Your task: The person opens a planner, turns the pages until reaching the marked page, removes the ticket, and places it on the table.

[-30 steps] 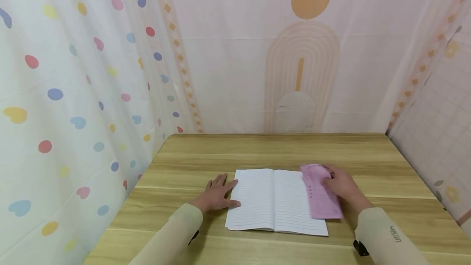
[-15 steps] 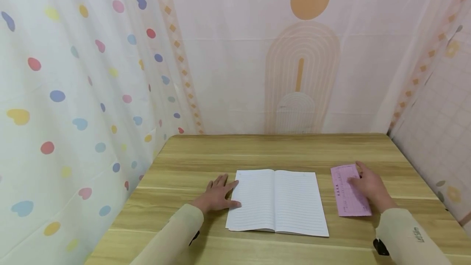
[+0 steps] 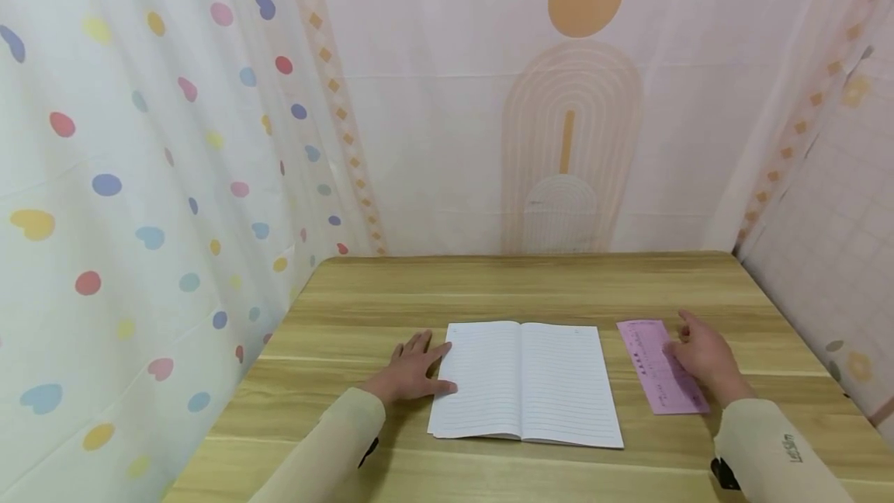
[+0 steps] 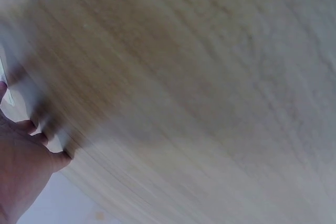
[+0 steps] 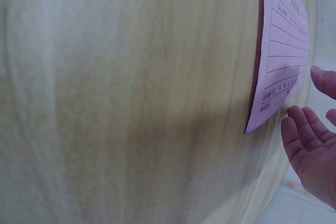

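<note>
An open notebook (image 3: 566, 386) with white lined pages lies flat on the table. My left hand (image 3: 410, 371) rests spread at its left edge, thumb and a fingertip touching the page. In the left wrist view only part of that hand (image 4: 23, 163) shows. To the right of the notebook, slightly slanted, a pink printed form slip (image 3: 656, 371) lies on the wood. My right hand (image 3: 707, 357) is at the slip's right edge. In the right wrist view the hand (image 5: 315, 145) has its fingers loosely bent and apart from the pink slip (image 5: 283, 45), with nothing between them.
The wooden table (image 3: 517, 286) reaches back to a pale patterned curtain (image 3: 447, 138). A dotted curtain (image 3: 174, 177) hangs along the left, and another patterned sheet (image 3: 845, 254) hangs on the right.
My right hand carried the pink slip rightward off the notebook's right page and let it go on the table, where it turned slightly. The left hand stayed in place.
</note>
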A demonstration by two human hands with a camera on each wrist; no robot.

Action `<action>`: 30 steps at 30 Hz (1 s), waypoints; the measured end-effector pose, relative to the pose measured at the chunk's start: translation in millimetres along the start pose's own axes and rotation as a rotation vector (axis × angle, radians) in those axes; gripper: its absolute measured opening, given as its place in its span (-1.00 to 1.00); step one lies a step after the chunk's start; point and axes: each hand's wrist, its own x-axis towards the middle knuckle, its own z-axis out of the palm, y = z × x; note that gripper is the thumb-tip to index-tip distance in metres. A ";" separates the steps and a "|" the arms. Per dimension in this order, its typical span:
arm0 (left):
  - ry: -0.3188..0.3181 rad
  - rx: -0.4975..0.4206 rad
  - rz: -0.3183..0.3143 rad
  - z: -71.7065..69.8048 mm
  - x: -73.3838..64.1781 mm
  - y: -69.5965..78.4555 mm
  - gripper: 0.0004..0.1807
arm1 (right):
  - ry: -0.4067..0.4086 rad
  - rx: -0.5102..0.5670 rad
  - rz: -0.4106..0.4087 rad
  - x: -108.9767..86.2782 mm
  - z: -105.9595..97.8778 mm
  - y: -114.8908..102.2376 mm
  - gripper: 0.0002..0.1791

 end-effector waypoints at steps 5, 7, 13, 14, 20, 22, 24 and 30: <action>0.009 -0.004 0.021 -1.1 1.3 -2.0 -0.05 | 0.011 -0.007 0.003 -0.5 4.0 -0.6 -0.27; 0.019 -0.007 0.029 -1.4 1.7 -2.9 -0.04 | 0.011 -0.011 0.006 -1.0 6.5 -2.1 -0.27; 0.062 -0.035 0.027 -5.1 4.1 -2.2 -0.08 | 0.022 -0.057 -0.097 -2.6 14.0 -8.7 -0.25; 0.072 -0.040 0.027 -5.8 4.8 -1.8 -0.09 | 0.025 -0.067 -0.123 -2.8 15.4 -9.8 -0.25; 0.113 -0.086 0.044 -7.0 5.6 -1.7 -0.07 | 0.037 -0.119 -0.263 -4.4 28.1 -18.2 -0.24; 0.118 -0.104 0.049 -7.4 6.0 -0.9 -0.06 | 0.045 -0.136 -0.297 -4.7 33.8 -21.0 -0.24; 0.123 -0.124 0.054 -8.1 6.1 0.4 -0.06 | 0.054 -0.157 -0.325 -5.0 39.5 -23.4 -0.25; 0.131 -0.196 0.049 -9.8 6.7 5.0 -0.03 | 0.061 -0.197 -0.389 -11.1 54.2 -33.2 -0.23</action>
